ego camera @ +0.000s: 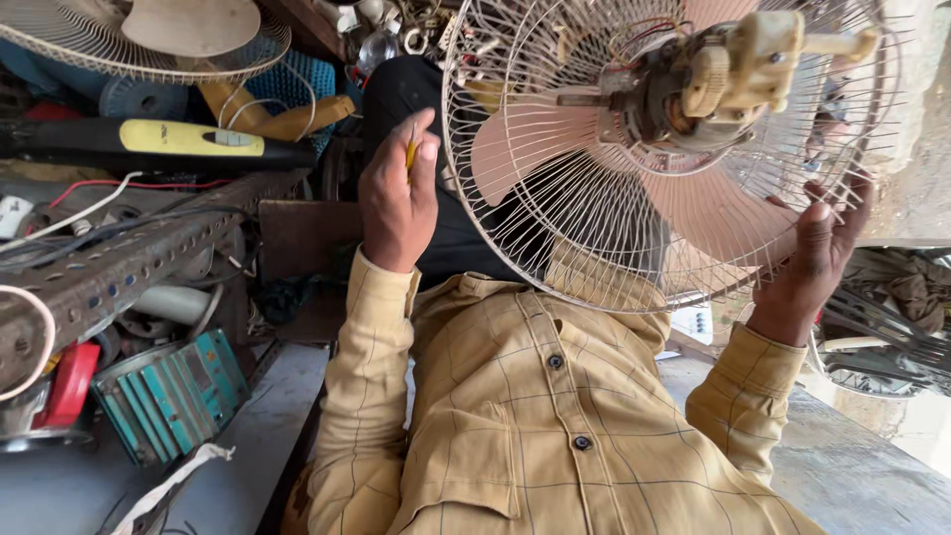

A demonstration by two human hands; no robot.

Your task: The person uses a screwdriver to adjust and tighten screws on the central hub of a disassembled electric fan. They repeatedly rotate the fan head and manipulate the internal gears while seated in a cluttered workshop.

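While the head camera looked down, the fan [654,149] stood raised before the checked tan shirt [535,416], its thin wire cage round and domed, pale pink blades behind the wires and a cream plastic motor housing [733,69] exposed. The right hand [812,263] curled loosely around the cage rim. The left hand [398,193], nearly closed, pinched a slim yellow tool [410,156] just beside the cage.

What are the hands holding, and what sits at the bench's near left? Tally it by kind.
Bare hands: 2, left hand and right hand
Pink-bladed fan in white wire cage: 1
Thin yellow-handled tool: 1
Green finned metal motor housing: 1
Total: 5
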